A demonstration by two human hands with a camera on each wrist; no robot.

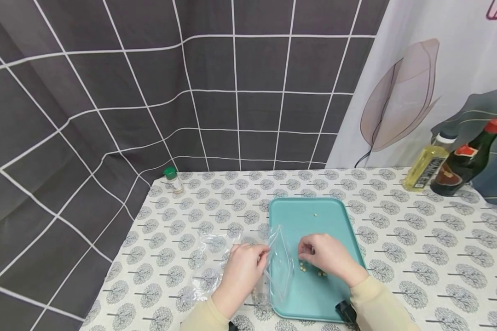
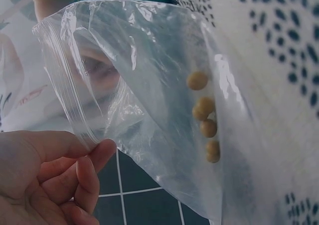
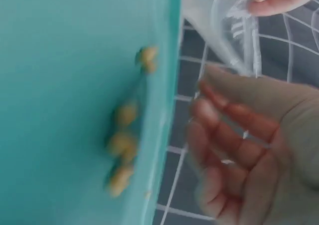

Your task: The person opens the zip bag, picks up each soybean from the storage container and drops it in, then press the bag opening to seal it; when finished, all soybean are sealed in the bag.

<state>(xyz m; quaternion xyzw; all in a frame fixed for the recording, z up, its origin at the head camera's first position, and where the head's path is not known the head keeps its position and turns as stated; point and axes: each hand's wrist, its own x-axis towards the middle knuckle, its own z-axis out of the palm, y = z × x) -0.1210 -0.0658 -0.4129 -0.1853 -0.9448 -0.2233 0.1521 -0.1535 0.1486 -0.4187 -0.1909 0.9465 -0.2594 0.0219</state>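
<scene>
My left hand [image 1: 245, 263] pinches the zip edge of a clear zip-lock bag [image 2: 149, 85] between thumb and forefinger. Several round yellow soybeans [image 2: 204, 108] lie low inside the bag. Its mouth gapes and overlaps the left rim of a teal tray [image 1: 290, 214] in the head view. Over the middle of that tray is my right hand [image 1: 325, 253], fingers bent and thumb close to the forefinger. Blur at the fingertips [image 3: 203, 108] means I cannot tell whether they hold a bean. More soybeans [image 3: 122, 145] lie on the tray near and below this hand.
A small green-capped jar [image 1: 173, 180] stands at the back left of the tree-patterned tablecloth [image 1: 219, 202]. An oil bottle [image 1: 428, 163] and a dark red-capped bottle [image 1: 464, 161] stand at the back right. Another clear plastic bag [image 1: 209, 262] lies left of my left hand.
</scene>
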